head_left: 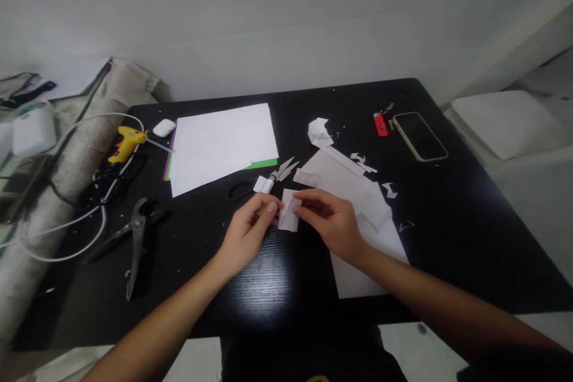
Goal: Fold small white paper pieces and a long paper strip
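Black tabletop (456, 239) is lying beneath your left hand (248, 227), which is gripping the left edge of the small paper (289, 221) at the frame's centre. Its long axis is running up-down, neither hand clearly nearer. Your right hand (330, 218) is pinching its right edge. Left fingertips are partly hiding; your right hand is covering some large sheets (360, 277).

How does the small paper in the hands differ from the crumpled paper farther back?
The small paper is roughly rectangular; the crumpled paper is irregular and wrinkled. The left hand and right hand hold the small paper; the crumpled paper lies beyond them, untouched. Both are white.
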Available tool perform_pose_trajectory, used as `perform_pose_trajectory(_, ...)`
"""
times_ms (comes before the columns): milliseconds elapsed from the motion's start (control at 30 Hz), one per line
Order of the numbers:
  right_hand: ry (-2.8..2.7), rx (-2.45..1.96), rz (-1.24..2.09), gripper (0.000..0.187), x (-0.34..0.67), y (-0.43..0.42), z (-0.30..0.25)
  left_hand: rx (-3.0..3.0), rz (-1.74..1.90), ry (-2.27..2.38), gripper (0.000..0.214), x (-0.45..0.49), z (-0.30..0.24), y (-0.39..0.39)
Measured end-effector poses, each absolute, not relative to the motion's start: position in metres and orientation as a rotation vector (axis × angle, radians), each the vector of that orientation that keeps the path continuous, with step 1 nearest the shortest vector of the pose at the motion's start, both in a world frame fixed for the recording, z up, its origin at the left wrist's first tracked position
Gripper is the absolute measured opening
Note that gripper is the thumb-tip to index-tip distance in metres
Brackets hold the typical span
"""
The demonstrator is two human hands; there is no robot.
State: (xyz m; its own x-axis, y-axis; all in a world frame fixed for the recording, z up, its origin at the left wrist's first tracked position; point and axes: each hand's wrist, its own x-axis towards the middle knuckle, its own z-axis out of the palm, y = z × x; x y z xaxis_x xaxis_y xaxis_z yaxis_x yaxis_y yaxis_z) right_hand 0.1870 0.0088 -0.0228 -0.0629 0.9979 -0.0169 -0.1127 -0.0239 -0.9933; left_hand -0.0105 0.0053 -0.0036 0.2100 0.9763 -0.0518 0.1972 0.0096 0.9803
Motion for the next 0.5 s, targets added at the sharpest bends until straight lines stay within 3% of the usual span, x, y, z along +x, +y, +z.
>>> perform_pose_trajectory(200, -1.197, -1.120, 1.289, 0.017, 0.1873, 0.0072, -0.0235, 1.461, 0.921, 1.190, 0.013, -0.0104, -0.0045, 0.0058)
perform_pose_trajectory(367, -1.275, -1.111, 1.262, 0.013, 0.1894, 0.0073, -0.0178, 1.518, 0.919, 1.123, 0.029, -0.0156, -0.0047, 0.0095)
perform_pose_trajectory(500, -1.245, -1.047, 1.374, 0.017, 0.1891, 0.0076, -0.0192, 1.516, 0.929, 1.078, 0.022, -0.0186, -0.0071, 0.0120)
